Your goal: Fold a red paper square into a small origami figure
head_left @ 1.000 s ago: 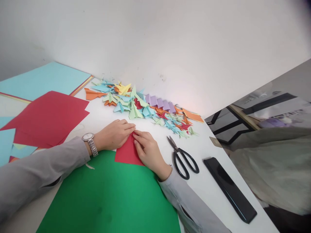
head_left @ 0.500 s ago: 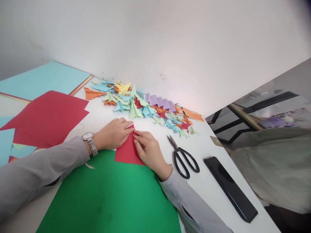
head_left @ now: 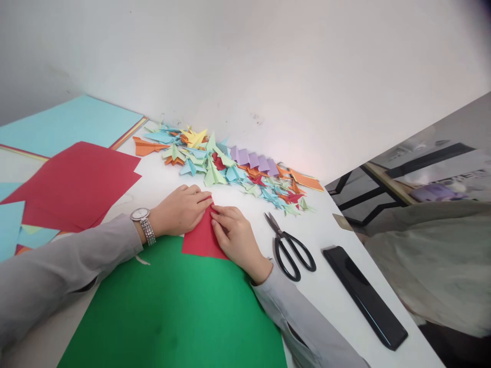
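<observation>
A small red paper (head_left: 202, 240) lies partly on the large green sheet (head_left: 172, 312), its narrow far end folded to a point. My left hand (head_left: 180, 210) presses on the left side near that tip, fingers closed together. From the right, my right hand (head_left: 236, 236) pinches the paper's edge just below the tip, thumb and fingers together. Both hands nearly meet at the top of the paper. The fingertips partly hide the folds.
Behind my hands lies a pile of folded colored paper planes (head_left: 226, 168). Black-handled scissors (head_left: 293, 250) and a long black object (head_left: 366, 296) rest at the right. Large red sheets (head_left: 80, 189) and a light blue stack (head_left: 76, 125) lie left. A person's clothing (head_left: 433, 260) shows beyond the table edge.
The fingers of my left hand have shifted slightly at the paper's tip, covering a bit more of it. My right hand keeps nearly the same place.
</observation>
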### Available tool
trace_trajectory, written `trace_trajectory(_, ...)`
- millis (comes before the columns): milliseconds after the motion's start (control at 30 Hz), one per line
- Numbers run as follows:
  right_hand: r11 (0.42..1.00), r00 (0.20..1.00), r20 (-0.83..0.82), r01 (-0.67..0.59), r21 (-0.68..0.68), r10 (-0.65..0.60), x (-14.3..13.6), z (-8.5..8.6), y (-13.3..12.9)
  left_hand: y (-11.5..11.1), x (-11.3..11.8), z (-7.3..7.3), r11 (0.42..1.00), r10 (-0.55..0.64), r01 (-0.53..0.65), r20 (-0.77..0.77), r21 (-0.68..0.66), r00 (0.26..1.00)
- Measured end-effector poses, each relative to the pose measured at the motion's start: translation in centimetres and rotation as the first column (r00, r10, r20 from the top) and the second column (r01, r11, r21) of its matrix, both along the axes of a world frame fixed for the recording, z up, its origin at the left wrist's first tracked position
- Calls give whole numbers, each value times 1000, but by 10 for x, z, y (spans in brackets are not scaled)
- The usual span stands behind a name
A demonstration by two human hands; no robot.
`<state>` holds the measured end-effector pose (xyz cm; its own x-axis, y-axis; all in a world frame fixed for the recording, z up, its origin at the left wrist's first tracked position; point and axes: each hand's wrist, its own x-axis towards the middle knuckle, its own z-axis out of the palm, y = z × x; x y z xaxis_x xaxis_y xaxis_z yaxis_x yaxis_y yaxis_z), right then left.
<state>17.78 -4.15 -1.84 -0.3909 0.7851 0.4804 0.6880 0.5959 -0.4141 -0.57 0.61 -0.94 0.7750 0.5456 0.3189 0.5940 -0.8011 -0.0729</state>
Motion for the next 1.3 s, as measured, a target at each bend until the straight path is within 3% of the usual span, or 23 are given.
trace_trajectory(200,1000,1000,-3,-3,9,3,0,-1,0,-1,0,-1,999,50,-50,-18,0,999)
trace_trajectory(600,1000,998,-61,23,-1,-23,3,-5,2,1,-2,-2,1000,25,-25,-15,4,1000)
trace_trajectory(1300,998,1000,9,-6,55,6,1,-3,2,1,-1,-2,1000,18,-17,-33,22,999)
